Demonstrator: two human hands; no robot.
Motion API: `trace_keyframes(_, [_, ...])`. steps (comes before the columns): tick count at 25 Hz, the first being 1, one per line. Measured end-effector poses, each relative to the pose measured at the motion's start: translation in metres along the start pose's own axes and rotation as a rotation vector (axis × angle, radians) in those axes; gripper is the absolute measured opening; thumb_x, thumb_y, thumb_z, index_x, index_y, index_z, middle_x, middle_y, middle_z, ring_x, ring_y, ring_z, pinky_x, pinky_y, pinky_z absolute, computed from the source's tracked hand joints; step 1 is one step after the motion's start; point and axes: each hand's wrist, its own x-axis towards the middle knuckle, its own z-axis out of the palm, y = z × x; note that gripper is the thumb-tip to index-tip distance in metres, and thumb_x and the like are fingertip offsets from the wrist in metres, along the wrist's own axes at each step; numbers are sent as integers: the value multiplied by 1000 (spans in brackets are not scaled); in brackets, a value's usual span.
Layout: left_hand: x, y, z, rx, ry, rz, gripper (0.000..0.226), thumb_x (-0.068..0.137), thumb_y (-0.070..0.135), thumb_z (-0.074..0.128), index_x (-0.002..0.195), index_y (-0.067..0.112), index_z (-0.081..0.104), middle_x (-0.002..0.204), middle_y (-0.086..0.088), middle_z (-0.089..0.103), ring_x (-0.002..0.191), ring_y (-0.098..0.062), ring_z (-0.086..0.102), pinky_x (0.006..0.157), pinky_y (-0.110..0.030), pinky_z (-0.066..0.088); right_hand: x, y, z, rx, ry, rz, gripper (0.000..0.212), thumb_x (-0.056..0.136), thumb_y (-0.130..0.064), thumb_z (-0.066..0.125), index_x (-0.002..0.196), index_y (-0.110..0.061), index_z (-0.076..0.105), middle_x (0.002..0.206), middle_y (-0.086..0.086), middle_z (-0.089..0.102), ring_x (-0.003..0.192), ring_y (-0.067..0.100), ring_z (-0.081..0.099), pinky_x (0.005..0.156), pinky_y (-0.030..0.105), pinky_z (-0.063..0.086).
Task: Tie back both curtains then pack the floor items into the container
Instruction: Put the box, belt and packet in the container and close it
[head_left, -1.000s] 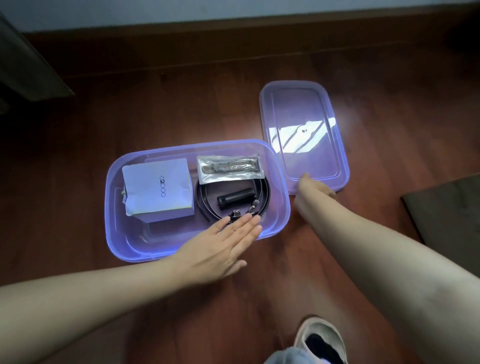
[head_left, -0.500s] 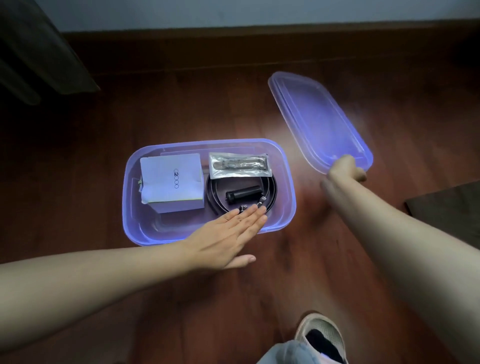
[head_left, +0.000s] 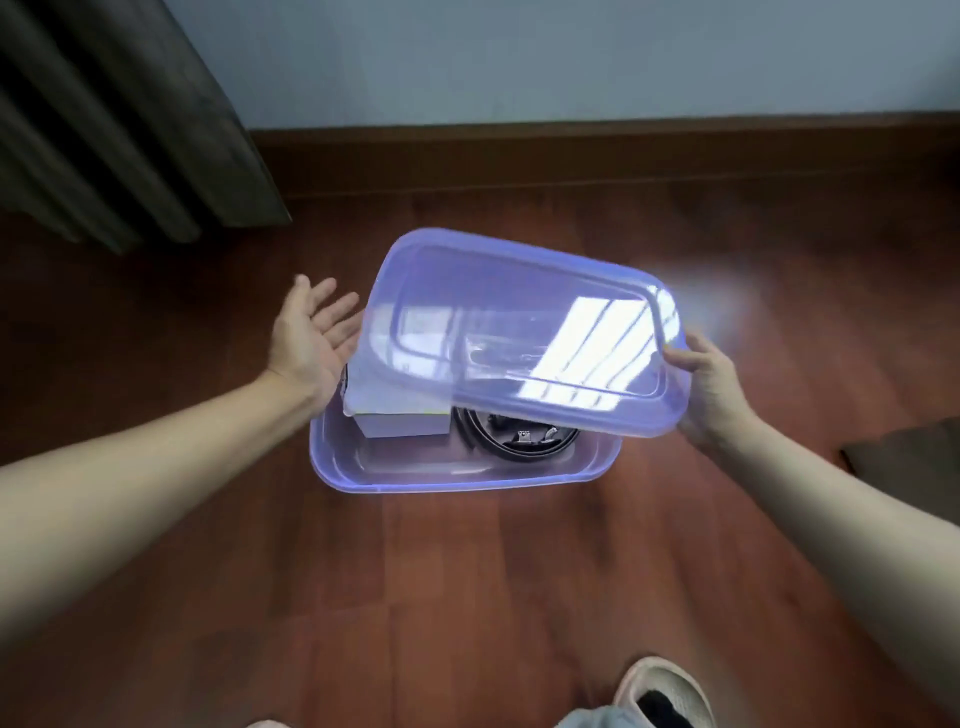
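Observation:
A translucent purple container (head_left: 457, 475) sits on the wooden floor. Inside it I see a white box (head_left: 402, 423) and a coiled black belt (head_left: 511, 441); other contents are hidden. The matching purple lid (head_left: 519, 327) hovers tilted above the container. My right hand (head_left: 709, 387) grips the lid's right edge, thumb on top. My left hand (head_left: 314, 335) is held out palm up with straight fingers, just left of the lid's left edge, and I cannot tell whether it touches it.
A dark curtain (head_left: 119, 119) hangs at the upper left against a pale wall with a wooden skirting board (head_left: 623, 150). A dark mat corner (head_left: 909, 457) lies at the right. My shoe (head_left: 665, 696) shows at the bottom edge.
My right hand lifted the lid off the floor and swung it left over the container. My left hand left the container's front rim and turned palm up beside the lid.

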Motion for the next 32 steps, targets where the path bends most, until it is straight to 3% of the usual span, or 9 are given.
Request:
trace_keyframes(3, [-7, -7, -6, 296, -101, 99, 54, 91, 30, 58, 134, 0, 44, 108, 1, 60, 97, -11, 59, 86, -26, 46, -7, 11, 15, -79, -24, 24, 47, 84, 8, 46, 127, -9, 53, 111, 10, 67, 85, 22, 69, 74, 32, 57])
trace_keyframes(5, [-15, -13, -13, 497, -36, 255, 51, 89, 11, 62, 136, 2, 43, 121, 1, 56, 109, -10, 55, 94, -24, 43, -15, 15, 23, -150, 18, -31, 41, 86, 1, 49, 124, -14, 54, 101, 3, 67, 80, 16, 68, 70, 27, 56])
trace_keyframes(7, [-28, -18, -19, 563, -2, 341, 52, 91, 7, 58, 140, 5, 39, 129, 4, 50, 116, -6, 50, 96, -18, 40, -22, 20, 27, -341, 46, -156, 38, 85, -21, 57, 123, -16, 55, 107, 1, 67, 90, 13, 65, 78, 25, 54])
trace_keyframes(10, [-56, -39, -32, 641, 77, 381, 50, 95, 10, 52, 142, 8, 35, 134, 6, 45, 124, -8, 45, 102, -20, 35, -27, 30, 26, -601, 66, -265, 59, 78, -44, 60, 130, -17, 52, 125, 1, 61, 113, 14, 59, 99, 35, 47])
trace_keyframes(14, [-70, -67, -50, 797, 196, 326, 51, 98, 17, 45, 146, 13, 29, 150, 0, 36, 137, -16, 35, 115, -36, 27, -29, 43, 28, -724, 30, -261, 53, 86, -35, 55, 135, -16, 47, 134, 1, 54, 122, 13, 51, 105, 33, 39])
trace_keyframes(20, [-65, -69, -56, 882, 177, 318, 51, 99, 20, 42, 147, 15, 28, 153, 1, 32, 140, -17, 30, 116, -37, 23, -38, 49, 28, -746, 36, -208, 47, 94, -24, 50, 139, -17, 40, 136, 0, 52, 123, 16, 50, 101, 27, 37])
trace_keyframes(25, [-54, -60, -55, 1001, 170, 340, 50, 98, 18, 43, 146, 12, 30, 151, -4, 35, 138, -23, 33, 113, -37, 27, -35, 48, 34, -846, 13, -198, 50, 97, -26, 46, 144, -15, 31, 142, 4, 46, 127, 22, 46, 97, 23, 32])
trace_keyframes(28, [-51, -58, -52, 950, 171, 325, 41, 94, 14, 47, 134, 12, 38, 136, -3, 46, 124, -27, 46, 99, -37, 39, -33, 47, 36, -811, 32, -163, 51, 95, -26, 48, 142, -16, 31, 140, 1, 46, 118, 18, 49, 93, 23, 33])
trace_keyframes(32, [-24, -36, -43, 817, 220, 165, 33, 93, 40, 47, 117, 17, 42, 113, 1, 51, 102, -23, 54, 83, -35, 43, -15, 34, 44, -684, 86, 30, 66, 89, -33, 52, 145, -22, 20, 139, -1, 44, 109, 19, 49, 91, 28, 33])
